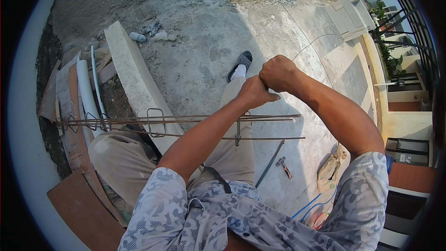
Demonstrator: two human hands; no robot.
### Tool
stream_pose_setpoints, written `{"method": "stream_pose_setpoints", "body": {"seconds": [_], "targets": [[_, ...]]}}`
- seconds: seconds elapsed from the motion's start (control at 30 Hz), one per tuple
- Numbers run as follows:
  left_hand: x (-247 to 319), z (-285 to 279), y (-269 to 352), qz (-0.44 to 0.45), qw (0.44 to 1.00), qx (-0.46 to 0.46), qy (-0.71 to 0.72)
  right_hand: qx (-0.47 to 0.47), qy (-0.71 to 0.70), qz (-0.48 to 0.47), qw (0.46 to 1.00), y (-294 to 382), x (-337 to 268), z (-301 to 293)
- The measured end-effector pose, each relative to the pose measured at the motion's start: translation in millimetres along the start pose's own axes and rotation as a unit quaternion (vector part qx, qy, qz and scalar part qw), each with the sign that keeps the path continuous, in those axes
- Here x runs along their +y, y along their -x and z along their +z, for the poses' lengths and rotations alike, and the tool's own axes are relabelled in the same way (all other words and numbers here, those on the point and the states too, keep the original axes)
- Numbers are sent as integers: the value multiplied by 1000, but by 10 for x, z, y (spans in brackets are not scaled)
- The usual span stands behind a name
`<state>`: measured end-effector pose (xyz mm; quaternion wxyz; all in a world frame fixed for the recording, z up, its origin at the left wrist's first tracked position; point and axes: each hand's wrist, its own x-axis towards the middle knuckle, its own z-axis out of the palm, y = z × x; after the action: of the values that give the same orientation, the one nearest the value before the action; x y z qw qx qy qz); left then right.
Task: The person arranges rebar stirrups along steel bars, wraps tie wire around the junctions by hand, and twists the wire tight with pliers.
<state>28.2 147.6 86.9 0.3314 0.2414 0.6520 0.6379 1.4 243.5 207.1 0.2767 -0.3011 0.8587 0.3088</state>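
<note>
My left hand (256,92) is curled, thumb extended, against my right hand (278,73), a closed fist, above my outstretched leg. A small dark gap or thing shows between them; what they grip is hidden. A thin wire (315,39) appears to run away from behind my right fist; whether it is held is unclear. Below the hands, long rusty steel rebars (271,138) lie across my legs. A bent rebar stirrup (238,130) hangs around them near my left forearm, another stirrup (149,122) stands farther left, and several more are bunched at the far left end.
A pale concrete beam (132,66) runs beside my bent leg. White pipes (84,90) and boards (82,205) lie at the left. On the concrete ground are a dark bar (270,164), a hammer (284,168), a torn sack (329,170) and a blue cord (315,202).
</note>
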Motion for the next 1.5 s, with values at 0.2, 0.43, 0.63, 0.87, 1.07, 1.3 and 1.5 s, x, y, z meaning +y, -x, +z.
{"method": "stream_pose_setpoints", "body": {"seconds": [0.2, 0.43, 0.63, 0.87, 1.07, 1.3, 1.5], "targets": [[-23, 44, -168, -9, 976, 159, -149, -77, -30, 40, 996, -69, -22, -173], [100, -323, -143, 0, 971, -91, 220, 342, 163, -66, 923, 167, 111, 81], [66, -193, -35, 4, 997, -14, 71, 69, 65, 3, 995, 40, 15, -74], [63, -84, -113, -30, 999, 1, 30, -46, -31, 68, 996, 22, 42, -170], [84, -405, -97, -79, 944, -191, 258, 252, 143, -23, 957, 223, -70, 63], [-104, -81, -3, 64, 996, -63, -2, -254, -217, 82, 939, 237, -5, -334], [1, -51, -26, -76, 986, -70, 130, -75, -99, 105, 987, 515, -104, -65]]}}
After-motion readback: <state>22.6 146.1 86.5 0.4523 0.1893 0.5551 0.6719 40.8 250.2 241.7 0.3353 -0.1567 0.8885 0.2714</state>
